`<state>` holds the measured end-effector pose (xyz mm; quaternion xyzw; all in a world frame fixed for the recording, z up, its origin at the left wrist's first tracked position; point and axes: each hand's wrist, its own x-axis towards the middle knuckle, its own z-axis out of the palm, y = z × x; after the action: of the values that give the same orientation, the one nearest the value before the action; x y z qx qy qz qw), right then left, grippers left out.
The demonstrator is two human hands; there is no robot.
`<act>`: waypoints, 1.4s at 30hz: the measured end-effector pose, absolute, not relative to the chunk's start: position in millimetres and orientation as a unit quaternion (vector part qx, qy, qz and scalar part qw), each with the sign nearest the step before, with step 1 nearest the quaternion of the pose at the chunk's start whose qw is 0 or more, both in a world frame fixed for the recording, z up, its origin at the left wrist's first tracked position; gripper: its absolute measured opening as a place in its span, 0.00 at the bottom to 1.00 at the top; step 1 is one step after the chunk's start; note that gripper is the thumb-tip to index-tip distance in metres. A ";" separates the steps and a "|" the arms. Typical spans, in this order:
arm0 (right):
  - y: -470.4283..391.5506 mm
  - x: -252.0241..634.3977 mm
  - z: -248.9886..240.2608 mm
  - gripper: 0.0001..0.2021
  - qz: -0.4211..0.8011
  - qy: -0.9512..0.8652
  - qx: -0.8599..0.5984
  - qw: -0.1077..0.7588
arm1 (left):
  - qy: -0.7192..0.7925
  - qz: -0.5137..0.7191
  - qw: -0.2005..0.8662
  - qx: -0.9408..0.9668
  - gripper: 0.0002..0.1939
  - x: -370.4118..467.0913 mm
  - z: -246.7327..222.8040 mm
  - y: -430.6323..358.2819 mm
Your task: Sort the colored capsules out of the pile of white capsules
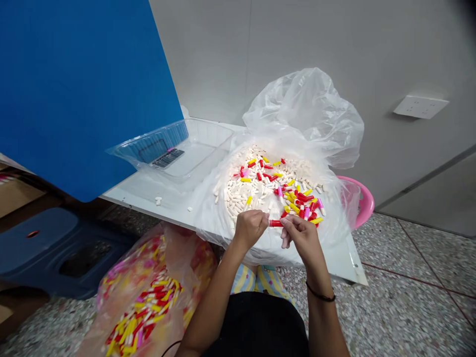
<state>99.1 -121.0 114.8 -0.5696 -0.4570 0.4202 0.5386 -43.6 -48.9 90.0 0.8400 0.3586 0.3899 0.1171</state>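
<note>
1. I see a small, glossy red tube (275, 223) held roughly level between the two hands, over the near side of the open plastic bag (303, 116).
2. The left hand (252, 225) is curled into a tight fist around one end.
3. The right hand (300, 235) pinches the other end, thumb against fingers.
4. Both forearms reach forward, converging.

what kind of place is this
Probably a small workshop or a home workspace: a white table heaped with capsule-like pieces, a bulging plastic bag of colored ones on the speckled floor, and a blue stool.
</note>
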 end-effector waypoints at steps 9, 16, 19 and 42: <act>-118.8 110.3 106.6 0.16 0.332 -0.565 -0.607 0.450 | 0.384 0.354 0.197 0.830 0.24 -41.2 80.4 -42.0; -116.3 110.8 104.3 0.20 0.345 -0.590 -0.597 0.419 | 0.383 0.354 0.174 0.835 0.24 -43.6 79.5 -41.1; -111.0 109.5 94.6 0.22 0.375 -0.553 -0.601 0.439 | 0.373 0.350 0.140 0.848 0.23 -42.5 75.5 -40.2; -59.7 149.0 55.8 0.14 0.161 -0.412 -0.630 0.638 | 0.590 0.232 0.013 0.773 0.12 -20.4 49.1 -19.5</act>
<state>149.0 -59.7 55.8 -0.6296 -0.4122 0.1614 0.6384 -20.4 -19.5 49.1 0.7730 0.5903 0.2321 0.0133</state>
